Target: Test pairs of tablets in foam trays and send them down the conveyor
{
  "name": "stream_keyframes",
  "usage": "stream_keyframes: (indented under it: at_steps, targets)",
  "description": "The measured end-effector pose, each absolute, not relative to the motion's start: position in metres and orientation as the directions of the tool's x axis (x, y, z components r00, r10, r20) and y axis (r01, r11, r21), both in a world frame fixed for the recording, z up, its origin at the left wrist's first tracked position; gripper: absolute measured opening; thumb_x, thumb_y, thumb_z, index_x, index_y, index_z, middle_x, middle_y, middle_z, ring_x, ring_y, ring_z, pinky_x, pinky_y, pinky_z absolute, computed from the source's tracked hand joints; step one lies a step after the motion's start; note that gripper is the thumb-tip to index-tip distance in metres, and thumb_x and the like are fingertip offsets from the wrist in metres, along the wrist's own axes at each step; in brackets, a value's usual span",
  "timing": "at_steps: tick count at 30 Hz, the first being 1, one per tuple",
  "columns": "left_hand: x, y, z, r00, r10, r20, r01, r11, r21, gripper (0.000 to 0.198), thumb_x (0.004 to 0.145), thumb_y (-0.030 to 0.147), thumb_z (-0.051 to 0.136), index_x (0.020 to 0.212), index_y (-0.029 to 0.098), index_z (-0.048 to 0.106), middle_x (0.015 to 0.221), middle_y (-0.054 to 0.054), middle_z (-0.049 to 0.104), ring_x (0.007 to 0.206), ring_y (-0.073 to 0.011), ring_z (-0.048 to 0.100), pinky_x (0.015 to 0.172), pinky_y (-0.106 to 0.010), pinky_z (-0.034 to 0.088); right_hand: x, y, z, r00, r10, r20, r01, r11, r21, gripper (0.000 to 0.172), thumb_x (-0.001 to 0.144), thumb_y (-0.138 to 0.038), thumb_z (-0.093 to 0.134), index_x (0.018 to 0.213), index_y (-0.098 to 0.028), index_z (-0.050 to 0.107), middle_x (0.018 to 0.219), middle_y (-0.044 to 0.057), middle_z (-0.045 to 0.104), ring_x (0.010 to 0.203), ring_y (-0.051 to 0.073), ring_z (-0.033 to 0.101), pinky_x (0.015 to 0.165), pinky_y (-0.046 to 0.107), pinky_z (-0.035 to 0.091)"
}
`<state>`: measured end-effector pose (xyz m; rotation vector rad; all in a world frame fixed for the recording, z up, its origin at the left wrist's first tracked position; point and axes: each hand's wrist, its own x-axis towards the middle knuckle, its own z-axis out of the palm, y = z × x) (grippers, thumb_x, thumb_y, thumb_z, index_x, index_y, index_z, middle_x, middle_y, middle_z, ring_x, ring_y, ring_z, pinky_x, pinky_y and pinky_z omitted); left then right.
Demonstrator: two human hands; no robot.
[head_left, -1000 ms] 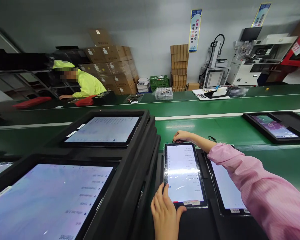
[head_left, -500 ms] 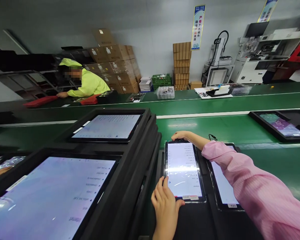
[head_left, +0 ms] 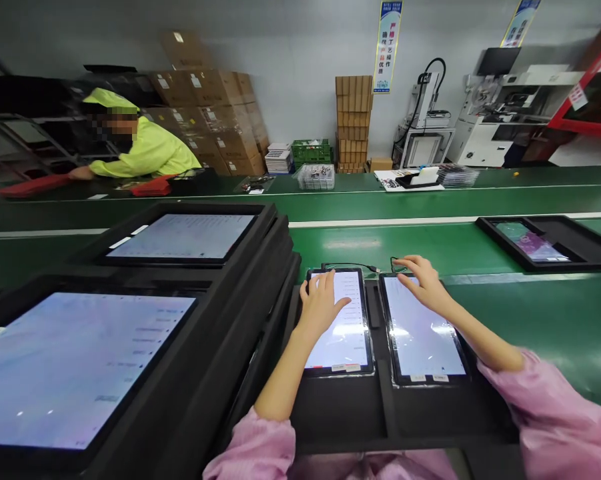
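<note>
Two lit tablets lie side by side in a black foam tray [head_left: 330, 413]. Over the upper part of the left tablet [head_left: 353, 333] is my left hand [head_left: 321, 303], open with its fingers stretched toward the top edge. A thin black cable [head_left: 355, 265] runs along that edge to a small plug between the tablets. My right hand [head_left: 423, 283] is open above the top edge of the right tablet [head_left: 423, 340], thumb and fingers apart. Close to its fingertips is a loop of black cable [head_left: 394, 262]; I cannot tell whether they touch it.
Stacked black foam trays [head_left: 230, 320] holding lit tablets rise on my left. Another tray [head_left: 587, 243] with a tablet lies at the right on the green conveyor [head_left: 545, 320]. Across the line, a person in yellow [head_left: 160, 150] leans over red items, near cardboard boxes [head_left: 225, 120].
My left hand has moved from the left tablet's lower left side to its upper part. My right hand has left that tablet's top edge for the right tablet's. The view has shifted.
</note>
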<state>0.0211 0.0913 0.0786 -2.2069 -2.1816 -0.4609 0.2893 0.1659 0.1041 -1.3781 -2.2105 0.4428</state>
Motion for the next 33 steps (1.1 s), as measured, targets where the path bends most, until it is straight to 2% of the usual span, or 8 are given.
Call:
stream_keyframes:
  at_steps: [6, 10, 14, 17, 20, 23, 27, 33]
  targets:
    - [0.025, 0.1, 0.068, 0.033, 0.98, 0.194, 0.973, -0.076, 0.216, 0.064, 0.096, 0.046, 0.048, 0.151, 0.016, 0.037, 0.147, -0.017, 0.053, 0.139, -0.0347, 0.04, 0.115, -0.068, 0.02, 0.359, 0.093, 0.055, -0.173, 0.823, 0.542, 0.778, 0.451, -0.436, 0.038, 0.098, -0.047, 0.041, 0.125, -0.028, 0.058, 0.118, 0.011, 0.059, 0.11, 0.03, 0.054, 0.091, 0.046, 0.042]
    - [0.027, 0.101, 0.07, 0.018, 0.98, 0.198, 0.969, -0.066, 0.24, 0.065, 0.096, 0.046, 0.043, 0.154, 0.016, 0.032, 0.151, -0.018, 0.048, 0.141, -0.0365, 0.036, 0.114, -0.072, 0.015, 0.353, 0.074, 0.05, -0.199, 0.756, 0.623, 0.777, 0.51, -0.37, 0.035, 0.099, -0.04, 0.04, 0.126, -0.026, 0.058, 0.115, 0.01, 0.059, 0.108, 0.028, 0.054, 0.092, 0.045, 0.039]
    - [0.022, 0.094, 0.081, -0.089, 0.923, 0.374, 0.929, -0.058, 0.366, 0.064, 0.096, 0.047, 0.04, 0.151, 0.014, 0.036, 0.15, -0.02, 0.048, 0.139, -0.0368, 0.039, 0.114, -0.07, 0.016, 0.34, 0.072, 0.053, -0.409, 0.746, 0.525, 0.776, 0.587, -0.23, 0.037, 0.1, -0.039, 0.039, 0.127, -0.029, 0.062, 0.119, 0.01, 0.057, 0.111, 0.028, 0.051, 0.098, 0.048, 0.033]
    - [0.013, 0.072, 0.094, -0.117, 0.858, 0.501, 0.874, -0.151, 0.462, 0.057, 0.095, 0.046, 0.042, 0.143, 0.015, 0.046, 0.141, -0.018, 0.057, 0.131, -0.0331, 0.049, 0.113, -0.06, 0.029, 0.333, 0.074, 0.054, -0.535, 0.746, 0.396, 0.784, 0.613, -0.096, 0.038, 0.099, -0.047, 0.042, 0.13, -0.038, 0.063, 0.13, 0.011, 0.052, 0.117, 0.03, 0.045, 0.103, 0.055, 0.026]
    - [0.005, 0.039, 0.105, -0.116, 0.834, 0.54, 0.818, -0.228, 0.528, 0.048, 0.095, 0.041, 0.046, 0.137, 0.019, 0.05, 0.128, -0.014, 0.066, 0.118, -0.0269, 0.06, 0.104, -0.047, 0.045, 0.326, 0.075, 0.051, -0.591, 0.726, 0.352, 0.775, 0.632, -0.004, 0.042, 0.096, -0.056, 0.046, 0.133, -0.043, 0.061, 0.138, 0.011, 0.046, 0.121, 0.033, 0.04, 0.105, 0.059, 0.021]
    - [0.0, 0.011, 0.105, -0.141, 0.846, 0.514, 0.79, -0.217, 0.573, 0.04, 0.096, 0.038, 0.047, 0.132, 0.021, 0.055, 0.117, -0.01, 0.07, 0.109, -0.0241, 0.066, 0.096, -0.04, 0.051, 0.323, 0.078, 0.046, -0.621, 0.701, 0.35, 0.758, 0.651, 0.04, 0.047, 0.094, -0.061, 0.047, 0.134, -0.042, 0.06, 0.139, 0.014, 0.044, 0.122, 0.035, 0.039, 0.104, 0.062, 0.02]
    - [-0.003, 0.0, 0.082, -0.15, 0.875, 0.46, 0.789, -0.174, 0.589, 0.035, 0.097, 0.039, 0.046, 0.123, 0.02, 0.06, 0.111, -0.01, 0.071, 0.104, -0.0246, 0.068, 0.091, -0.039, 0.054, 0.325, 0.081, 0.044, -0.628, 0.689, 0.363, 0.748, 0.663, 0.035, 0.052, 0.092, -0.064, 0.048, 0.139, -0.041, 0.055, 0.138, 0.013, 0.043, 0.123, 0.035, 0.039, 0.106, 0.062, 0.019]
    - [-0.007, 0.005, 0.065, -0.093, 0.959, 0.269, 0.821, -0.079, 0.566, 0.046, 0.097, 0.047, 0.042, 0.136, 0.022, 0.051, 0.132, -0.013, 0.063, 0.126, -0.029, 0.057, 0.103, -0.049, 0.047, 0.34, 0.077, 0.049, -0.41, 0.64, 0.65, 0.775, 0.62, -0.122, 0.057, 0.097, -0.054, 0.036, 0.148, -0.03, 0.035, 0.127, 0.014, 0.045, 0.116, 0.032, 0.043, 0.103, 0.056, 0.027]
